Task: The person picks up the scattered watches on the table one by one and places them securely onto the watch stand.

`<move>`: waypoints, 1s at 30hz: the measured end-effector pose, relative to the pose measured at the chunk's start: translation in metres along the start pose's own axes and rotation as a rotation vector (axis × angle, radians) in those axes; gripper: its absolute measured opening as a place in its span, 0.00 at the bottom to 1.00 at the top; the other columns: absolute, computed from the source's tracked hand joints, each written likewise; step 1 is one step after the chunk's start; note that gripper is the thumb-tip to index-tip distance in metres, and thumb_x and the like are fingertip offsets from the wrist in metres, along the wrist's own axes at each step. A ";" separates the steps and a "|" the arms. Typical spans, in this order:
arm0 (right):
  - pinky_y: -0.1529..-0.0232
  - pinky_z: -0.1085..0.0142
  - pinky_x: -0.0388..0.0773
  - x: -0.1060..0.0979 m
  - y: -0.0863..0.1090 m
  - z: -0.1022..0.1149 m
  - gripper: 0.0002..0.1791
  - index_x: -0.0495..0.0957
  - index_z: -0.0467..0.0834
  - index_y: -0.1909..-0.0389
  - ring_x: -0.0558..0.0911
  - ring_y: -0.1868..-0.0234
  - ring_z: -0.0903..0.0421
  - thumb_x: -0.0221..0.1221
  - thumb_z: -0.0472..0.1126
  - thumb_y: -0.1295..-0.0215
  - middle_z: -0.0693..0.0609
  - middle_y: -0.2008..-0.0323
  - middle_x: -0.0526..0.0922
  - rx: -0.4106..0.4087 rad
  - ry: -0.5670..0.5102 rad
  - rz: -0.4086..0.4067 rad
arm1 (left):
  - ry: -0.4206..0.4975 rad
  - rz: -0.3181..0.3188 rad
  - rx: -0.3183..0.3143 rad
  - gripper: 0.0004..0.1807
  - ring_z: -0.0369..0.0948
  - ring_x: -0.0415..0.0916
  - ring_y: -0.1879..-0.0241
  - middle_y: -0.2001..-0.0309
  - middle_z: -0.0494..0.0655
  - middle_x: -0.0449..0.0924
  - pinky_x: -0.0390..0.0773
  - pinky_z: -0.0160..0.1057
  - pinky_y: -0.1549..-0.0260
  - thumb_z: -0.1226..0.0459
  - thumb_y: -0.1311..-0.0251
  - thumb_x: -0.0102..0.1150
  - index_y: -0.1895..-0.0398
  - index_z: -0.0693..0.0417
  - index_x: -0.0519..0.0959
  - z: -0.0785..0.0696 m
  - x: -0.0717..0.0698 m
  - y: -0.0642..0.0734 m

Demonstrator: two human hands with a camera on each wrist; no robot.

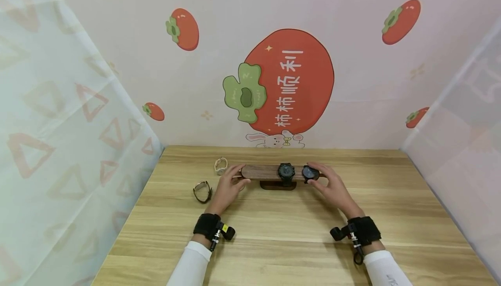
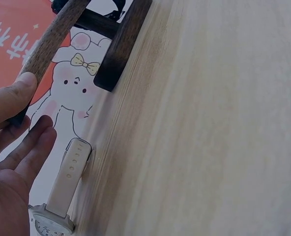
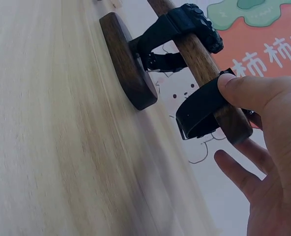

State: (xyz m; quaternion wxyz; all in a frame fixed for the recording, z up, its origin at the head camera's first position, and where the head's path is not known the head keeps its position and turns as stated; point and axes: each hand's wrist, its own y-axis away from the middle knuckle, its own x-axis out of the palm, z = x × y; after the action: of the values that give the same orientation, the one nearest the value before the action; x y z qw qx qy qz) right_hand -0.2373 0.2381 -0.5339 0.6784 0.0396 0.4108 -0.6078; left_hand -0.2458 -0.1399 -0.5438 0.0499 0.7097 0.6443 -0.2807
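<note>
A dark wooden watch stand [image 1: 260,173] has a horizontal bar on a small base [image 2: 117,59]. Two black watches hang on it: one near the middle [image 1: 286,172], the other at the right end [image 1: 310,173]. My left hand [image 1: 228,189] pinches the bar's left end between thumb and fingers. At the opposite end my right hand [image 1: 334,188] grips the end watch, its thumb on the strap [image 3: 199,110] by the bar. In the right wrist view some of its fingers stand away from the bar.
Left of the stand, a cream watch [image 1: 221,166] lies near the back edge. A dark-strapped watch [image 1: 202,192] lies closer to me on the wooden table [image 1: 282,242]. Behind stands a wall cloth [image 1: 360,103] with persimmon prints, and side cloths flank the table.
</note>
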 end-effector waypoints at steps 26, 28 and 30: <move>0.33 0.42 0.77 0.013 -0.004 0.001 0.35 0.74 0.42 0.25 0.76 0.31 0.39 0.70 0.32 0.32 0.40 0.29 0.77 -0.034 0.011 0.010 | 0.006 0.008 -0.005 0.33 0.51 0.79 0.37 0.31 0.50 0.74 0.84 0.52 0.35 0.58 0.31 0.70 0.23 0.47 0.74 0.003 0.001 0.000; 0.32 0.39 0.76 0.012 -0.004 0.001 0.35 0.74 0.42 0.25 0.75 0.31 0.39 0.70 0.33 0.32 0.40 0.28 0.77 -0.028 0.007 0.015 | 0.007 0.006 -0.004 0.33 0.51 0.79 0.37 0.31 0.50 0.74 0.84 0.51 0.35 0.58 0.31 0.70 0.24 0.46 0.74 0.003 0.002 0.000; 0.32 0.39 0.76 0.012 -0.004 0.001 0.35 0.74 0.43 0.25 0.75 0.30 0.39 0.70 0.33 0.32 0.41 0.28 0.77 -0.024 0.003 0.018 | 0.009 0.004 -0.006 0.33 0.51 0.79 0.37 0.31 0.50 0.74 0.84 0.50 0.35 0.59 0.32 0.70 0.24 0.44 0.74 0.003 0.002 0.000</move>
State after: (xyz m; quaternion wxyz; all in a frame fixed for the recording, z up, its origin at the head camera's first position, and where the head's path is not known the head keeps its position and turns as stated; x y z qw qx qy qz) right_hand -0.2413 0.2267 -0.5389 0.6836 0.0362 0.4187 -0.5967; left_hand -0.2470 -0.1397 -0.5474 0.0497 0.7122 0.6438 -0.2756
